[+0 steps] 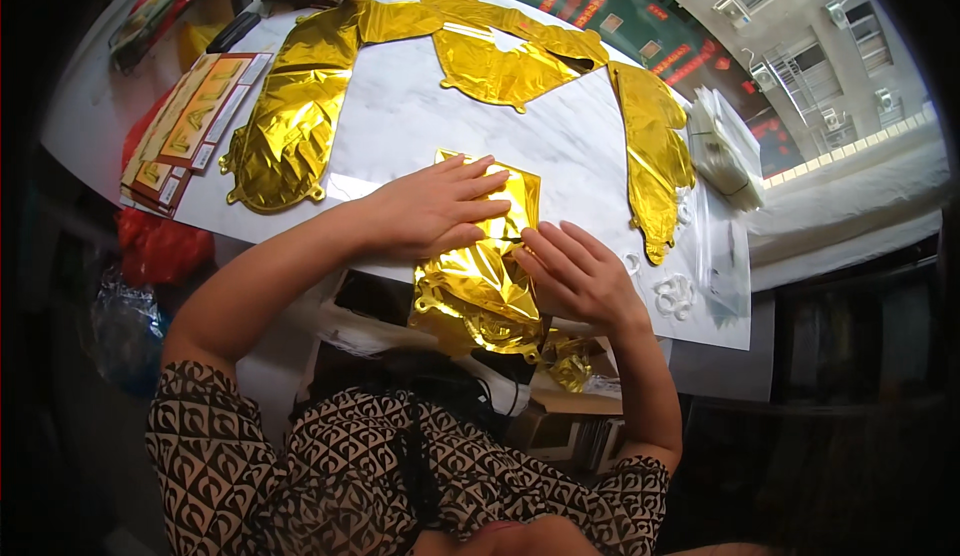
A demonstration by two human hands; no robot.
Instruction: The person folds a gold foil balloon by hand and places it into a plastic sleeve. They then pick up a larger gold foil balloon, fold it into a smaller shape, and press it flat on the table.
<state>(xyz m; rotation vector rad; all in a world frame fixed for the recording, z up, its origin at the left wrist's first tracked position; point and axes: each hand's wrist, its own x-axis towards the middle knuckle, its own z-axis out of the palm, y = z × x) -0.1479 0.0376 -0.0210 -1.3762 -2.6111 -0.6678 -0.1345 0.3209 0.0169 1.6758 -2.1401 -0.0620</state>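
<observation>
A folded gold foil balloon (pixel 480 291) lies at the table's near edge, its lower end with small tabs hanging over. My left hand (pixel 435 208) rests flat across its upper part, fingers stretched out to the right. At the foil's right side is my right hand (pixel 580 274), fingers extended with their tips against the edge; its thumb is hidden. Beyond my hands, more flat gold foil balloons lie in an arc: a wide piece at the left (pixel 295 106), a joined piece at the back (pixel 500 61), and a long piece at the right (pixel 648 146).
Printed cardboard packs (pixel 195 121) lie at the left on the white marbled table (pixel 390 136). A stack of clear plastic sleeves (pixel 725 146) and white ribbon coils (pixel 675 296) sit at the right. Below the edge are a red plastic bag (pixel 165 246) and a cardboard box (pixel 550 421).
</observation>
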